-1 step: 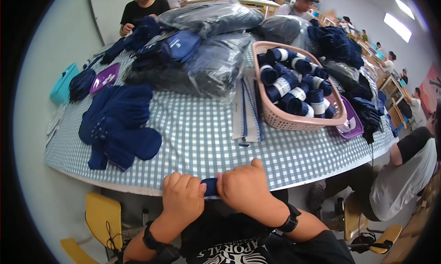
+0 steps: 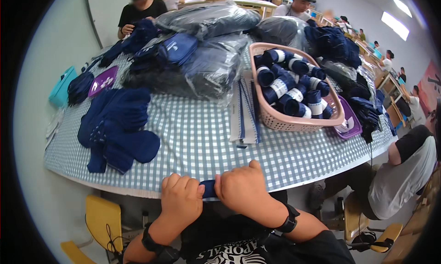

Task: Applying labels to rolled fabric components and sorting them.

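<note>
A short stretch of navy fabric, which looks like a sock (image 2: 209, 188), spans the gap between my two fists at the table's front edge. My left hand (image 2: 182, 196) is closed around its left end, knuckles up. My right hand (image 2: 243, 187) grips the right end, with the thumb side toward the left hand. Most of the fabric is hidden inside my fingers. Left of my hands lies a loose pile of navy socks (image 2: 115, 124). Beyond my right hand stands a pink basket (image 2: 294, 121) of rolled navy bundles (image 2: 280, 87) with white paper bands.
Strips of white-and-blue card (image 2: 243, 110) lie beside the basket on the checked tablecloth (image 2: 188, 130). Plastic-wrapped navy bundles (image 2: 209, 66) are heaped at the back. Purple trays (image 2: 103, 81) flank both sides. A person (image 2: 402, 172) sits at the right; others work across the table.
</note>
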`<state>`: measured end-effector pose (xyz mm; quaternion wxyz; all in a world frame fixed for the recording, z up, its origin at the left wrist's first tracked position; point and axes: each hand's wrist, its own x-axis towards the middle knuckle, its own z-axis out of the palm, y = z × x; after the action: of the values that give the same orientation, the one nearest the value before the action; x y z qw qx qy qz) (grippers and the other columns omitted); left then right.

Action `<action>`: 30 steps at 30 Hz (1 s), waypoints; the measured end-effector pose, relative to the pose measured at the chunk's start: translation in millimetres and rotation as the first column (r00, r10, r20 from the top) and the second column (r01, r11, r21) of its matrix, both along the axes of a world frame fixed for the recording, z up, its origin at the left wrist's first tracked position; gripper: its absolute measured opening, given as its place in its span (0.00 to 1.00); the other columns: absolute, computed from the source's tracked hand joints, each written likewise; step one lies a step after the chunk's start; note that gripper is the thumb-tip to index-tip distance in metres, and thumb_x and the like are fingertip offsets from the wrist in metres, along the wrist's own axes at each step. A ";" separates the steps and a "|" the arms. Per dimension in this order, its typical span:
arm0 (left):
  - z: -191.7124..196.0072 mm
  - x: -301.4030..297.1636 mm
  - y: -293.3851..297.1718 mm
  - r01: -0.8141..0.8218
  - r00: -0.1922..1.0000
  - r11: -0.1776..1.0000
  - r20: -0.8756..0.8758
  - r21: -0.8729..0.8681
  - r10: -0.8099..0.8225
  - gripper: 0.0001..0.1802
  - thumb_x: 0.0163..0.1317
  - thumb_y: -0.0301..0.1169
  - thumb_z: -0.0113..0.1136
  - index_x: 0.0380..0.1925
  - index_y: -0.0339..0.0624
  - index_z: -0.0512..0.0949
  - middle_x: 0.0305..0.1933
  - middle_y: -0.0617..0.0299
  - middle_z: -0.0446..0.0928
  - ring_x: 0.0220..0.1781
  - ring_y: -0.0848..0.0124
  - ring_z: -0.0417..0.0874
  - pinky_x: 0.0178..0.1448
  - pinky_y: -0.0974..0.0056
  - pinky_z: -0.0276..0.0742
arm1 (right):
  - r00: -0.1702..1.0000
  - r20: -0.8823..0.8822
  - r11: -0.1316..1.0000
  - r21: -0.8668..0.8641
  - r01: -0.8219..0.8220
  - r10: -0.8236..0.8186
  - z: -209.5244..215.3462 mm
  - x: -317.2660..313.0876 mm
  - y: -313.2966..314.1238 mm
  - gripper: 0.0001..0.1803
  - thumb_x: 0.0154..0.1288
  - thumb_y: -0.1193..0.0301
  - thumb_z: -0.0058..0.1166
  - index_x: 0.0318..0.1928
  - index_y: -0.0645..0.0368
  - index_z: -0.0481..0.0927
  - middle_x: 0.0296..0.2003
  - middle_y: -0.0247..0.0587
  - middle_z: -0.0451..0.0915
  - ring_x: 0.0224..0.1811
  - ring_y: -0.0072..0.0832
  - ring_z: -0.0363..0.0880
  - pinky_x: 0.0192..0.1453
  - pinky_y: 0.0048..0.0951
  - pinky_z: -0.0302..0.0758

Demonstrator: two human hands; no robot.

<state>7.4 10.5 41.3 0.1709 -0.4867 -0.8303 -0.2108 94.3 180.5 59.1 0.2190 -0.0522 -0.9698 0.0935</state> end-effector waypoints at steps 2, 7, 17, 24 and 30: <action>5.5 -0.4 -0.7 -0.010 0.999 0.997 0.042 -0.072 0.013 0.12 0.64 0.36 0.62 0.24 0.45 0.75 0.28 0.60 0.73 0.37 0.58 0.72 0.46 0.51 0.64 | 0.997 0.078 1.000 -0.003 0.000 0.000 0.8 0.8 0.2 0.16 0.66 0.62 0.60 0.23 0.55 0.79 0.19 0.39 0.79 0.20 0.39 0.75 0.39 0.45 0.66; 12.9 -3.5 -0.2 0.007 0.997 0.988 0.083 -0.153 0.006 0.10 0.64 0.35 0.61 0.25 0.44 0.77 0.30 0.59 0.76 0.40 0.56 0.74 0.49 0.50 0.65 | 0.978 -0.171 0.992 0.046 -0.116 0.123 -8.1 2.2 -5.4 0.08 0.61 0.67 0.57 0.37 0.56 0.78 0.33 0.35 0.77 0.38 0.33 0.76 0.50 0.43 0.65; 16.8 -1.8 -2.5 -0.011 1.000 0.953 0.021 -0.304 0.019 0.08 0.68 0.32 0.57 0.33 0.42 0.82 0.33 0.55 0.79 0.40 0.55 0.77 0.49 0.51 0.73 | 0.917 -0.386 0.962 0.273 0.009 0.101 -55.5 20.6 -38.2 0.23 0.65 0.59 0.55 0.52 0.65 0.81 0.48 0.44 0.80 0.54 0.37 0.75 0.61 0.38 0.62; 29.0 11.8 -9.5 0.085 0.987 0.947 0.159 -0.310 -0.036 0.12 0.66 0.28 0.51 0.27 0.32 0.77 0.29 0.39 0.77 0.36 0.38 0.77 0.43 0.39 0.70 | 0.865 -0.491 0.954 0.294 0.054 0.102 -55.2 11.8 -33.6 0.11 0.58 0.61 0.56 0.28 0.54 0.77 0.28 0.38 0.76 0.36 0.35 0.77 0.50 0.38 0.68; 22.3 17.6 -14.7 0.056 0.983 0.927 0.185 -0.370 0.015 0.16 0.72 0.31 0.50 0.28 0.29 0.76 0.28 0.34 0.75 0.34 0.34 0.75 0.41 0.38 0.69 | 0.787 -0.567 0.962 0.242 -0.123 0.243 -62.2 1.5 -25.7 0.11 0.54 0.61 0.55 0.24 0.52 0.73 0.24 0.34 0.71 0.30 0.32 0.73 0.44 0.38 0.68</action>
<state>25.1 -4.1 63.6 -0.0049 -0.4973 -0.8624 -0.0950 95.8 154.8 -3.0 0.5039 0.0957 -0.8578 0.0320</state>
